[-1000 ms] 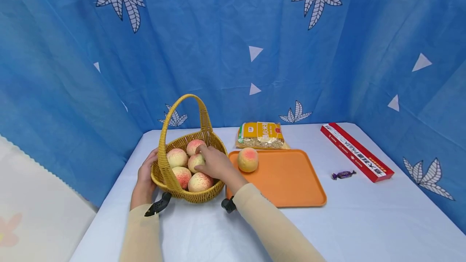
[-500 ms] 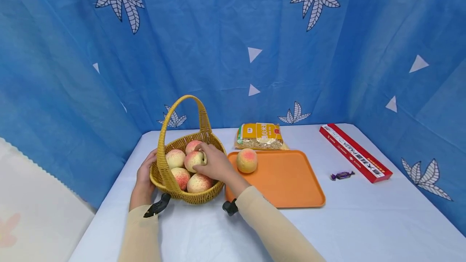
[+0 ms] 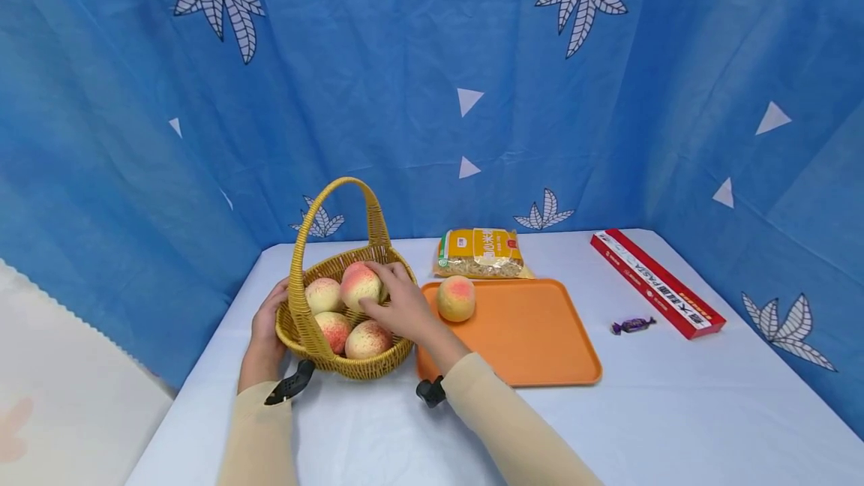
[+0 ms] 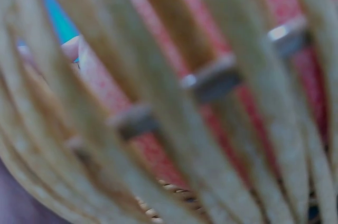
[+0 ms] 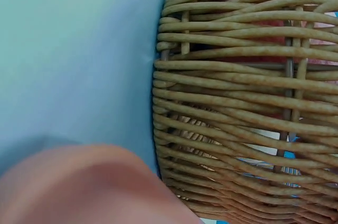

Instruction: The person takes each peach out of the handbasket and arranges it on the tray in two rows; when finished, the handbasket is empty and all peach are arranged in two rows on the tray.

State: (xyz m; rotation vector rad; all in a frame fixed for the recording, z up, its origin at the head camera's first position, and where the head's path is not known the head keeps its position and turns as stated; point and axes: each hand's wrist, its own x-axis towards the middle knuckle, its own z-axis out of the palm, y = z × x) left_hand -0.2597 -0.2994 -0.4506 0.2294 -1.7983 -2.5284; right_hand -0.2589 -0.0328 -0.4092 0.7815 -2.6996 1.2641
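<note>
In the head view a yellow wicker basket (image 3: 364,370) with a tall arched handle stands on the left of the table. My left hand (image 3: 266,328) holds the basket's left side, its fingers partly hidden behind the handle. Over the basket, my right hand (image 3: 401,306) grips a red-and-cream peach (image 3: 360,287) between thumb and fingers. Several more peaches lie inside, among them a pale one (image 3: 324,296) and a speckled one (image 3: 368,340). The wicker wall (image 4: 211,129) fills the left wrist view, with red peach skin showing between strands. The right wrist view has the basket's woven side (image 5: 248,97).
An orange tray (image 3: 526,336) right of the basket bears one peach (image 3: 456,298) near its back left corner. Behind it lies a yellow grain bag (image 3: 479,252). Further right are a purple-wrapped candy (image 3: 633,325) and a red pasta box (image 3: 658,283). Blue curtains (image 3: 405,96) surround the table.
My right hand has lifted a peach a little from among the others, and more of it shows now. The left hand keeps its place on the basket.
</note>
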